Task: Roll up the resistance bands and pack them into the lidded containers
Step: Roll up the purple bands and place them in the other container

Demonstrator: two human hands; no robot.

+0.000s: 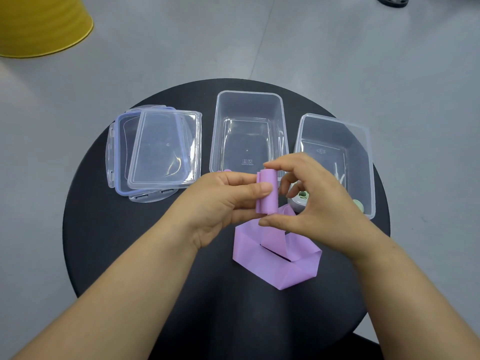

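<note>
A purple resistance band [275, 266] is partly rolled; its loose tail lies folded on the black round table [130, 242]. My left hand [220, 203] grips the small purple roll between thumb and fingers. My right hand [311, 196] pinches the same roll from the right, index finger on top and thumb below. Behind the hands stand two clear open containers, the middle one [249, 100] empty. The right container [363, 141] holds a pale green rolled band [303, 195], mostly hidden by my right hand.
Two clear lids [161, 149] lie stacked at the table's left, the lower one with a blue seal. A yellow round object [39, 24] stands on the grey floor at far left. A dark disc [392, 0] lies on the floor at top right.
</note>
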